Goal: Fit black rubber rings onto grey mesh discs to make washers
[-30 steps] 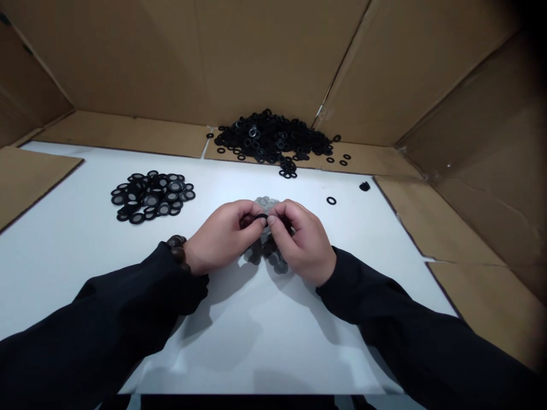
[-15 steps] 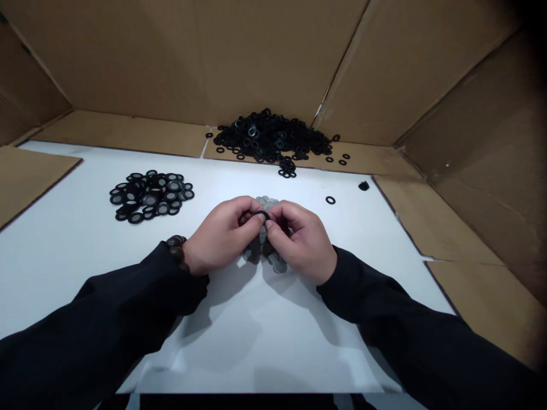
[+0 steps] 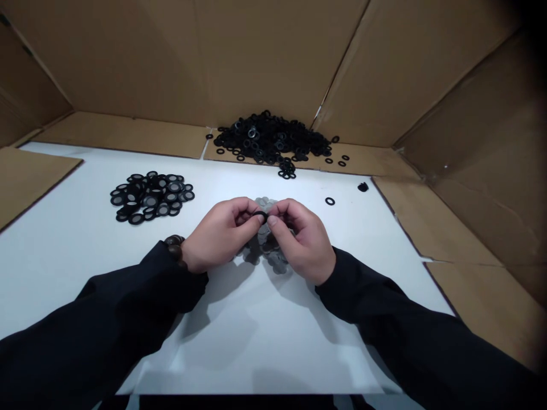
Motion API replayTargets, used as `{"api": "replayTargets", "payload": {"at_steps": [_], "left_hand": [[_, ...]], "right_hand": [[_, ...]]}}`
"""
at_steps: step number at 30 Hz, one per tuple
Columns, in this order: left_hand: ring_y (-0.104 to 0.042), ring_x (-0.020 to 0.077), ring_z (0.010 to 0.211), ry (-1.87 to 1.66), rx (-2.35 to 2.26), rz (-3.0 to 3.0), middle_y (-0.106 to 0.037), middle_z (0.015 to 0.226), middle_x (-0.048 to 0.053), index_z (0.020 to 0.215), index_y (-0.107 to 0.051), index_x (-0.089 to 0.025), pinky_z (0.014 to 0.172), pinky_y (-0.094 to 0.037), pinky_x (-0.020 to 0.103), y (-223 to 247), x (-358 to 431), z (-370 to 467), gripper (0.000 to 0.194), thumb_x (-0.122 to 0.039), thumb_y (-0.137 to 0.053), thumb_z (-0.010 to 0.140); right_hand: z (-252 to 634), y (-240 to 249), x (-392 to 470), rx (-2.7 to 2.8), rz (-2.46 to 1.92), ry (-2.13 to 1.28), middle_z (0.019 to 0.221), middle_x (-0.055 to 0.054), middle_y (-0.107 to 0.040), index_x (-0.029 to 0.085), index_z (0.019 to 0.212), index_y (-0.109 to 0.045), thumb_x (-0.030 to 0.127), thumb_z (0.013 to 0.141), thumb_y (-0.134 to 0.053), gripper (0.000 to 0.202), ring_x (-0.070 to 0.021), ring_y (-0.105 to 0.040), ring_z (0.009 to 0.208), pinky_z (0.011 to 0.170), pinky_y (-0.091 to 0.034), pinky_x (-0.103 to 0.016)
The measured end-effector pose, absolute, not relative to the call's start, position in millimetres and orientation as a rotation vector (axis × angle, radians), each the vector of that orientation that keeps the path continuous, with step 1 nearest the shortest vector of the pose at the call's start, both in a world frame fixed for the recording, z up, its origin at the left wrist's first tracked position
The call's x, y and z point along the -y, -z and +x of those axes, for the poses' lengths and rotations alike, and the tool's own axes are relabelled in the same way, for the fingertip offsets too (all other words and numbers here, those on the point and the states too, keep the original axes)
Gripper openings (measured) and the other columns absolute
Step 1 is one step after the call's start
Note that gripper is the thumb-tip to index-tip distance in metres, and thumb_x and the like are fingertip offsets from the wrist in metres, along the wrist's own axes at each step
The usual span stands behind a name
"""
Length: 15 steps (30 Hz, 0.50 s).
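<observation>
Between the fingertips of both hands is a small black ring (image 3: 261,216), pinched from its two sides. My left hand (image 3: 227,232) grips its left part with thumb and forefinger. On the other side my right hand (image 3: 302,239) pinches its right edge. The fingers cover much of the ring, so I cannot tell whether a disc sits inside it. Beneath both hands lies a heap of thin grey discs (image 3: 277,261), partly hidden by them. A pile of black rings with grey discs in their centres (image 3: 150,200) lies to the left.
A large heap of black rings (image 3: 273,136) rests against the cardboard back wall (image 3: 273,62). One loose ring (image 3: 330,201) and a small black lump (image 3: 363,187) lie to the right on the white table (image 3: 222,353). Cardboard walls and strips border the table.
The fingertips have shifted slightly around the black ring, and the right thumb now lies a little higher against it. Both hands stay over the grey discs.
</observation>
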<state>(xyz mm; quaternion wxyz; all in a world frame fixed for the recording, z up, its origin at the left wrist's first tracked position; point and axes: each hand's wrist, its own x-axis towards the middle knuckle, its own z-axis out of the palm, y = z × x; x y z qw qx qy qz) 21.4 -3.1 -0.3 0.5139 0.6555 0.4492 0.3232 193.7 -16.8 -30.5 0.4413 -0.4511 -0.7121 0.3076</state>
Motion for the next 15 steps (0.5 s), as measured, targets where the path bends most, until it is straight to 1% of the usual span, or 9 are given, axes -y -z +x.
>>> {"api": "replayTargets", "payload": {"at_steps": [2,5,7,11,12,15], "left_hand": [[-0.041,0.0071,0.047,-0.78,-1.096,1.539,-0.051,0.061,-0.005,0.083,-0.057,-0.017,0.043,-0.034,0.02,-2.0,3.5,21.3,0.012,-0.029,-0.056,0.086],[-0.04,0.0071,0.046,-0.776,-1.094,1.561,-0.05,0.06,-0.005,0.082,-0.057,-0.018,0.043,-0.034,0.021,-2.1,3.7,20.9,0.012,-0.029,-0.056,0.086],[-0.041,0.008,0.05,-0.784,-1.087,1.621,-0.05,0.062,-0.004,0.081,-0.058,-0.018,0.046,-0.035,0.021,0.4,3.7,21.0,0.012,-0.029,-0.056,0.085],[-0.047,0.0109,0.063,-0.78,-1.044,1.769,-0.054,0.068,-0.001,0.072,-0.058,-0.017,0.057,-0.04,0.023,4.4,3.6,21.4,0.013,-0.025,-0.058,0.083],[-0.047,0.0109,0.063,-0.774,-1.047,1.767,-0.054,0.068,-0.001,0.072,-0.058,-0.017,0.057,-0.041,0.024,4.0,3.6,21.3,0.013,-0.025,-0.058,0.083],[-0.044,0.0097,0.056,-0.798,-1.12,1.667,-0.051,0.064,-0.002,0.078,-0.058,-0.017,0.05,-0.037,0.022,-0.3,3.5,19.7,0.013,-0.029,-0.057,0.084]], "right_hand": [[193.1,30.1,17.0,1.79,-1.115,-0.745,0.077,-0.001,-0.055,0.019,0.09,-0.056,0.025,0.09,-0.055,0.006,-0.0129,-0.05,0.065,0.061,-0.043,-0.029],[192.5,28.2,16.9,1.837,-1.12,-0.652,0.073,-0.001,-0.054,0.019,0.083,-0.056,0.022,0.089,-0.055,0.007,-0.0133,-0.049,0.065,0.061,-0.042,-0.029],[192.7,27.1,16.5,1.841,-1.113,-0.602,0.073,0.0,-0.054,0.019,0.082,-0.055,0.021,0.089,-0.054,0.007,-0.0131,-0.048,0.065,0.061,-0.042,-0.029],[194.5,26.2,16.2,1.831,-1.105,-0.56,0.076,-0.001,-0.055,0.019,0.085,-0.055,0.021,0.09,-0.052,0.007,-0.0134,-0.05,0.067,0.064,-0.043,-0.029],[194.8,26.0,16.5,1.832,-1.102,-0.554,0.078,-0.001,-0.055,0.019,0.086,-0.056,0.022,0.091,-0.052,0.007,-0.0135,-0.051,0.068,0.064,-0.043,-0.029],[194.1,25.4,18.1,1.844,-1.08,-0.56,0.08,-0.001,-0.055,0.019,0.088,-0.056,0.022,0.09,-0.053,0.005,-0.0134,-0.05,0.068,0.064,-0.043,-0.029]]}}
